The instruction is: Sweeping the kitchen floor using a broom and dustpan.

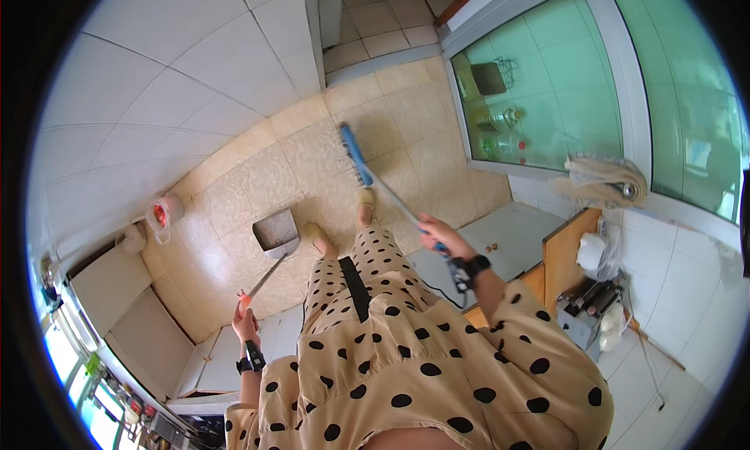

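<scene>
My right hand (444, 235) is closed around the handle of a broom (391, 193). Its blue head with dark bristles lies on the tiled floor just beyond my right foot. Lower left, my left hand (246, 322) grips the orange end of a long-handled metal dustpan (276, 232). The pan rests on the floor to the left of my feet, its inside shaded; whether it holds anything I cannot tell. Beige floor tiles (319, 151) lie between the pan and the broom head.
A small bin with a plastic bag (165, 211) stands against the left wall. Low cabinets (498, 239) line the right side, with others (137, 309) at lower left. A raised doorway sill (381, 65) crosses the far end. A green glass door (545, 81) with bottles behind it stands at upper right.
</scene>
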{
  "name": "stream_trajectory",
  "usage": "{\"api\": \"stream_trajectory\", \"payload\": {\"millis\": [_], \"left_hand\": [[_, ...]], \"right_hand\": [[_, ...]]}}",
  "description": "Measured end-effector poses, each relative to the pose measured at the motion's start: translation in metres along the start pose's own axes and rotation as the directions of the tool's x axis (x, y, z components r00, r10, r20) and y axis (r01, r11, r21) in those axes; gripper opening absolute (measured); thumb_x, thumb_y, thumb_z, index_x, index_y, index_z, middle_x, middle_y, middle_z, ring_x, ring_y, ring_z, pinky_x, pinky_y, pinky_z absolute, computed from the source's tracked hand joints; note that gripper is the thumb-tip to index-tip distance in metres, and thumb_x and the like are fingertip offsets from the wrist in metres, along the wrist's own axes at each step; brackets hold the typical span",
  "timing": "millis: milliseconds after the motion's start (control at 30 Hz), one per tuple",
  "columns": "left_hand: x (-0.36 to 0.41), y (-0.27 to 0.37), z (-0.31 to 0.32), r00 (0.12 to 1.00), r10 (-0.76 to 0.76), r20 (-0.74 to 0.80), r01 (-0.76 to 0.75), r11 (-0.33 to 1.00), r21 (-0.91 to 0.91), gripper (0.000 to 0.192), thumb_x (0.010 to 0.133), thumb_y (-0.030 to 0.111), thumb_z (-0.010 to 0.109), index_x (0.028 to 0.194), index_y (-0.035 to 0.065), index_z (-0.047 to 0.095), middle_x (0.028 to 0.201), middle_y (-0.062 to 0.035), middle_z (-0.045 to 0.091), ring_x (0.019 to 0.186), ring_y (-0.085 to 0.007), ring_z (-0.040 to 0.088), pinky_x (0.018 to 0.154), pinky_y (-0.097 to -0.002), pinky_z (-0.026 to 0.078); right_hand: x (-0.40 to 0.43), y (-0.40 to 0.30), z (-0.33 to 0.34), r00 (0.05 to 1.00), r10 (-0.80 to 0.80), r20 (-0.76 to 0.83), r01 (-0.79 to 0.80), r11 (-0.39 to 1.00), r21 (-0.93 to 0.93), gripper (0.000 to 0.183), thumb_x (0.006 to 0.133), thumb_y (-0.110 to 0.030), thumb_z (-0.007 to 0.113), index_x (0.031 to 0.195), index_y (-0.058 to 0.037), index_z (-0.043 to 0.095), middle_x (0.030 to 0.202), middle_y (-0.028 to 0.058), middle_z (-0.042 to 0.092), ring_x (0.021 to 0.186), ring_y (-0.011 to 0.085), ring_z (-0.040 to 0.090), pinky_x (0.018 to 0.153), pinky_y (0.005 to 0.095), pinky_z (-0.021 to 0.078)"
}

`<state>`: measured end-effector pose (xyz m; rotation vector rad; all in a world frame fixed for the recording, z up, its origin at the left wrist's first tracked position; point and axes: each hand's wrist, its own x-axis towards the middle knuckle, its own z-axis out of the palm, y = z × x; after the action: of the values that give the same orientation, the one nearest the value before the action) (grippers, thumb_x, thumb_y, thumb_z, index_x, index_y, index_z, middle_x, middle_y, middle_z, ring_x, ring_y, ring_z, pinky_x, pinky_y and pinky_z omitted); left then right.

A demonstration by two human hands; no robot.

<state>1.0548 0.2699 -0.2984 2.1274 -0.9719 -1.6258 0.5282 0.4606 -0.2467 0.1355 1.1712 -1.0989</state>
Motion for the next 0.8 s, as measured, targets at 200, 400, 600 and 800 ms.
{"api": "stream_trajectory", "payload": {"millis": [200,400,600,800], "left_hand": [[-0.031,-0.012,0.007,0.995,-0.042,-0.091,0.035,0.996,-0.076,0.042,0.078,0.006,0.051,0.121,0.0066,0.053,0.052,0.0038,0.045,0.035,-0.0038,0.034,0.032,-0.0197,0.024],[-0.051,-0.018,0.021,0.982,-0.086,-0.170,0.058,0.985,-0.161,0.042,0.079,0.006,0.052,0.121,0.0072,0.052,0.052,0.0036,0.045,0.036,-0.0034,0.036,0.032,-0.0190,0.025],[-0.068,-0.042,0.029,0.968,-0.132,-0.215,0.068,0.957,-0.283,0.043,0.080,0.006,0.051,0.122,0.0049,0.051,0.052,0.0034,0.045,0.036,-0.0036,0.035,0.032,-0.0192,0.025],[-0.065,-0.051,0.036,0.966,-0.150,-0.212,0.080,0.949,-0.306,0.044,0.079,0.005,0.051,0.122,0.0038,0.051,0.053,0.0026,0.046,0.037,-0.0040,0.037,0.032,-0.0193,0.027]], "right_hand": [[-0.009,-0.033,-0.076,0.909,0.011,-0.417,-0.044,0.997,-0.070,0.036,0.092,-0.026,0.051,0.125,-0.0149,0.041,0.063,-0.0030,0.039,0.047,0.0023,0.035,0.040,0.0142,0.0300],[0.112,-0.082,-0.111,0.941,0.286,-0.184,-0.105,0.759,0.642,0.020,0.086,-0.017,0.051,0.077,-0.0082,0.036,0.064,0.0023,0.041,0.050,0.0085,0.042,0.042,0.0200,0.0375],[0.150,-0.011,0.045,0.946,0.320,0.048,-0.310,0.939,-0.149,0.012,0.088,-0.013,0.046,0.080,-0.0114,0.038,0.067,0.0038,0.046,0.056,0.0113,0.048,0.054,0.0253,0.0448],[0.157,0.026,0.121,0.859,0.473,0.194,-0.485,0.875,0.013,0.017,0.092,-0.012,0.048,0.095,-0.0182,0.032,0.068,0.0005,0.041,0.056,0.0064,0.044,0.047,0.0192,0.0394]]}}
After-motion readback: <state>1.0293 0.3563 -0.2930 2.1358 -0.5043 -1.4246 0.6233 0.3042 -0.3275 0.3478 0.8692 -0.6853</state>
